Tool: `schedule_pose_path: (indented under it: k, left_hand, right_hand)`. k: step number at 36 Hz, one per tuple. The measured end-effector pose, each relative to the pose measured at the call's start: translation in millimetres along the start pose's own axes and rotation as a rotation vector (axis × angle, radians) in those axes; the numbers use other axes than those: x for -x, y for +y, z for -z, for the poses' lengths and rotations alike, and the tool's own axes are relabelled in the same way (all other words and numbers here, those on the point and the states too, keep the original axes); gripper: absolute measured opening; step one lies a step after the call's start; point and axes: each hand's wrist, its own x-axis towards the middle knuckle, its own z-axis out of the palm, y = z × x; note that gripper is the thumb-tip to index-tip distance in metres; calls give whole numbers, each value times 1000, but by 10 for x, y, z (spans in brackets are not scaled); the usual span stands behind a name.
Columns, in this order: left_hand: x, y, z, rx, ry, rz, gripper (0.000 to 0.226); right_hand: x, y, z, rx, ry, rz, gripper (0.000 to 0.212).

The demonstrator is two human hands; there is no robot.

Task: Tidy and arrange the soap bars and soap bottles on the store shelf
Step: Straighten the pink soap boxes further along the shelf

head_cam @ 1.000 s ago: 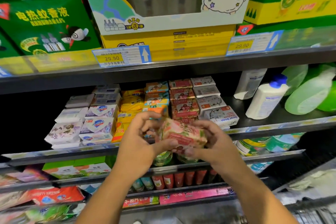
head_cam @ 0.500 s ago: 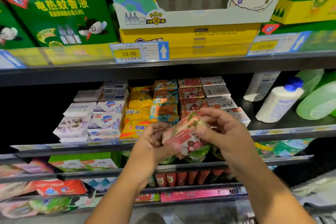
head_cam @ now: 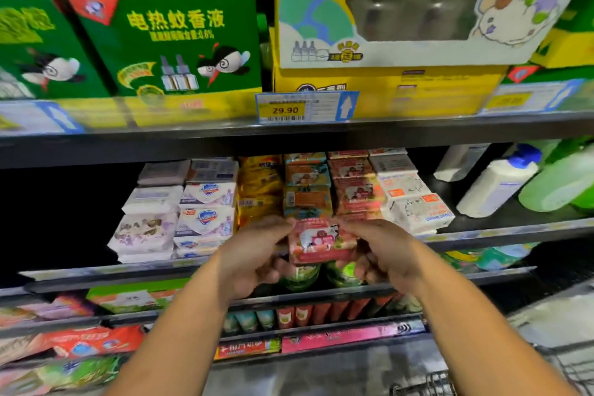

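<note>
I hold a red and pink soap bar pack (head_cam: 321, 241) with a cow picture, its face toward me, in front of the soap shelf edge (head_cam: 482, 231). My left hand (head_cam: 254, 257) grips its left side and my right hand (head_cam: 385, 254) grips its right side. Behind it stand rows of stacked soap bars: white ones (head_cam: 148, 228), white and blue ones (head_cam: 205, 219), yellow ones (head_cam: 260, 190), orange and teal ones (head_cam: 307, 186), red ones (head_cam: 355, 190) and white goat soap (head_cam: 418, 209). A white soap bottle with a blue cap (head_cam: 498, 183) stands to the right.
Green bottles (head_cam: 559, 183) lie at the far right of the soap shelf. Above, green boxes (head_cam: 167, 38) and a yellow box (head_cam: 401, 10) sit over a 29.90 price tag (head_cam: 305, 106). Lower shelves hold tubes (head_cam: 308, 315) and packets (head_cam: 93, 344). A wire basket (head_cam: 427, 386) is at bottom right.
Both hands have turned the red soap pack from tilted to upright, with its cow face toward me, and lifted it nearer the shelf. The view has moved closer and shifted left.
</note>
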Motion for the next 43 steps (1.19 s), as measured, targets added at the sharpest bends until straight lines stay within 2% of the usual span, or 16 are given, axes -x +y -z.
schedule_pose_path:
  k: [4,6,7,9,12,14,17,21,27,32,36,39,40,43]
  left_hand:
    - [-7,53,-10,113,-88,-73,37]
    - [-48,66,-67,205,-111,-127,40]
    - [-67,65,-108,244,-115,-159,35]
    - [-136,25,-206,214,-113,-242,10]
    - [-274,-58,-386,140,-149,-388,27]
    - [-354,-103,-514,157,-203,-461,33]
    - [-437,-159,-716,142,-305,-508,49]
    - [-457,-244,-1129,23,-439,-537,48]
    - [-644,-545,-2127,-277,-640,-537,58]
    - [-803,-931,-3097,-395,-757,-418,52]
    - [-1081,-1394,-3760,-509,-712,-355,40]
    - [-1376,-1799,-4163,-712,-650,-359,18]
    - [-1498,-1958,-4254,-797,-632,-363,20]
    - [-2001,-2613,-4395,-1004,-626,-300,49]
  right_hand:
    - [37,-60,-53,-177,7,104,38]
    - [93,-80,-51,-289,0,156,24]
    - [126,-88,-54,-322,1,175,18]
    - [154,-62,-30,-309,47,237,17]
    - [211,62,67,79,236,427,11]
    - [278,165,179,225,304,517,27]
    - [378,367,415,249,293,605,59]
    - [549,625,840,642,417,644,75]
    - [911,1072,1555,850,542,513,76]
    - [1229,1673,2270,782,659,354,72]
    - [1410,2288,2792,677,736,212,64]
    - [1456,2807,3134,596,782,99,60]
    - [1442,3016,3234,560,791,42,63]
    - [1348,3644,3468,489,777,-117,73]
